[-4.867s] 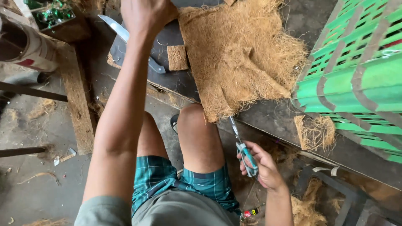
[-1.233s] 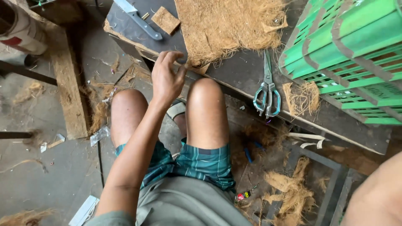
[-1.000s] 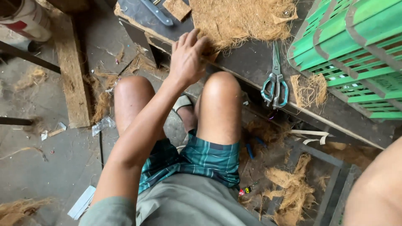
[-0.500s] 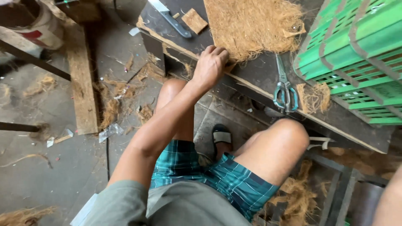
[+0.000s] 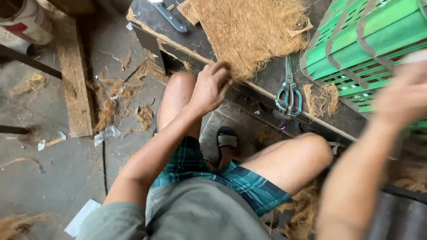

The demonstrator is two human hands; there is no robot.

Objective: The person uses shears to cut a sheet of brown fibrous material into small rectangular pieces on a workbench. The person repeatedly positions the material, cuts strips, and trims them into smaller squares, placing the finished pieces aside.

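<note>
**Gripping the near edge of the fibre mat**

Reaching forward from my seat, my left hand (image 5: 212, 86) was at the near edge of the coconut-fibre mat (image 5: 251, 33), where that edge overhung the dark workbench (image 5: 153, 22). Fingers curled together; whether they pinched the frayed fibres or only pressed against them, I could not tell, the fingertips being buried in the fringe.

My right hand (image 5: 407, 91) was raised on the right, in front of the green plastic crate (image 5: 360, 44). Heavily blurred. Fingers apart or together: could not tell. Nothing visibly held.

The mat lay flat across the far middle of the bench, ragged along its near and right edges. Just right of it, blue-handled scissors (image 5: 288, 91) lay on the bench, blades pointing away from me, handles toward me. A small tuft of loose fibre (image 5: 322, 98) sat just right of the scissors, against the crate. On the far left of the bench, a knife with a dark handle (image 5: 171, 17) lay beside a small cut square of matting (image 5: 187, 11).

Below the bench: my bare knees, a sandal (image 5: 227, 140) on the concrete floor (image 5: 44, 169) between them. A wooden plank (image 5: 73, 80) lay on the left, fibre scraps scattered around it.
</note>
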